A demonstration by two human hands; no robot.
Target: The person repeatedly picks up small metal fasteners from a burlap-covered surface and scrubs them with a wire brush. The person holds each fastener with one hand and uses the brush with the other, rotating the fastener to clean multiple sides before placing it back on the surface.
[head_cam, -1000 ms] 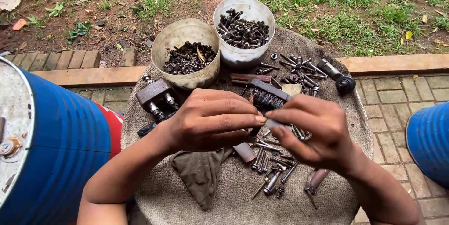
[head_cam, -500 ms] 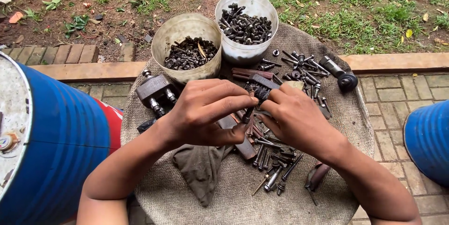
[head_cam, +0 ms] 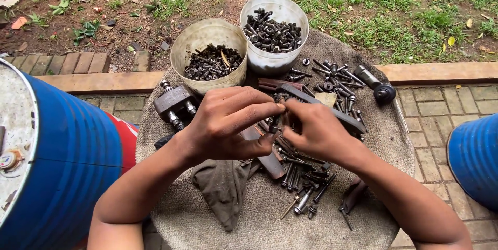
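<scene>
L hand (head_cam: 225,125): thumb + forefinger pressed together, pinching a small dark bolt (head_cam: 273,124) at mid-table; other fingers curled under. R hand (head_cam: 319,131): fingers closed round the handle of a wire brush (head_cam: 332,111), bristle end against the bolt betw the two hands. Bolt mostly hidden by fingertips; looks short, dark, grimy. Can't tell thread or head shape.

Vs 0.5 s ago: brush has swung, its long dark back now runs out to the right past the R hand; before, the bristles showed bunched at the fingertips. Hands about same spot, L pinch unchanged.

Around: round table under coarse grey sacking (head_cam: 259,213). Near the hands, loose bolts (head_cam: 306,182) in a scatter; grey rag (head_cam: 220,187) near-left. Far side: two pale round tubs, no labels visible. Left tub (head_cam: 207,37) w/ dark nuts + small bits, right tub (head_cam: 270,60) w/ bigger bolts. Grey metal clamp block (head_cam: 174,102) at left. Black cylindrical part (head_cam: 376,85) far right. Blue drum (head_cam: 67,151) left of table, another blue drum (head_cam: 474,151) at right edge.
</scene>
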